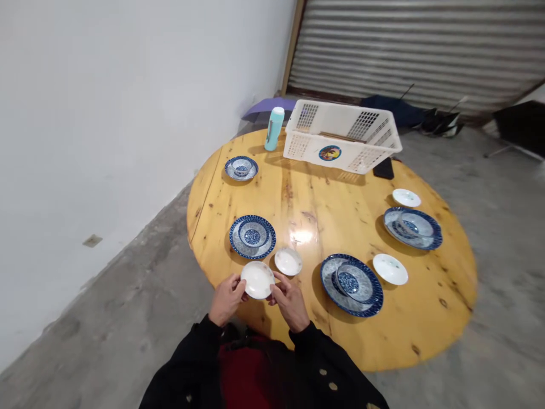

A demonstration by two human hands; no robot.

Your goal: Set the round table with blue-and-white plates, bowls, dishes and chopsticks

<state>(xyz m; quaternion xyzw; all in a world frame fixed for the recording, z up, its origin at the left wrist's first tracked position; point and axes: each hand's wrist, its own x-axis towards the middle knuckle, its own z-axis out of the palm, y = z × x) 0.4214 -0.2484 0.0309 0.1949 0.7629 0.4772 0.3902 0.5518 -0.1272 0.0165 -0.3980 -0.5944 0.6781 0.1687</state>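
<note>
Between my two hands I hold a small white saucer (258, 280) over the near edge of the table. My left hand (228, 296) pinches its left rim, and my right hand (289, 299) grips the right rim. Just beyond it, a second white saucer (288, 261) lies on the wood. To its left rests a blue-patterned plate (235, 245) with a matching bowl (252, 234) in it. On the right, nearer to me, is another blue-patterned plate (369, 307) with a bowl (354, 280) on top.
The round wooden table (289, 193) also bears a white plastic basket (306, 146), a turquoise bottle (275, 128) and a dark phone (384, 168). More blue plates, one at far left (229, 170) and one at right (434, 236), hold bowls. White saucers (390, 268) lie at the right.
</note>
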